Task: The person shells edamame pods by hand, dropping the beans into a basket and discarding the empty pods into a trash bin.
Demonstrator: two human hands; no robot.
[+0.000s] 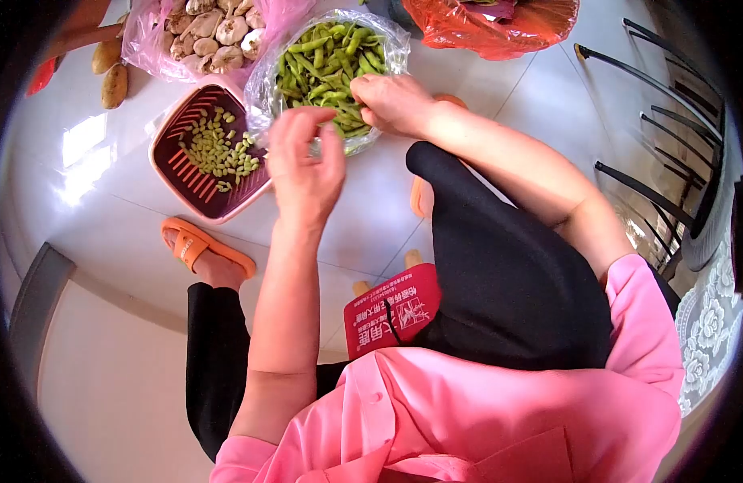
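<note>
While shelling pods: right hand (394, 103) gripping green pods (327, 68) in the clear bag (387, 44), left hand (305, 165) beside it, fingers loosely pinched, shelled beans (214, 149) in pink basket (166, 173) leftward; next, splitting a pod over it.

Bright daylight scene through a fisheye lens.
Light falls evenly on the pale floor (130, 233), where a white patch of glare (83, 138) marks a reflected window at the left. Shadows are soft and short. The picture curves strongly toward a black round border, bending the chair (669, 145) at the right. The centre is sharp; the edges blur slightly.
</note>
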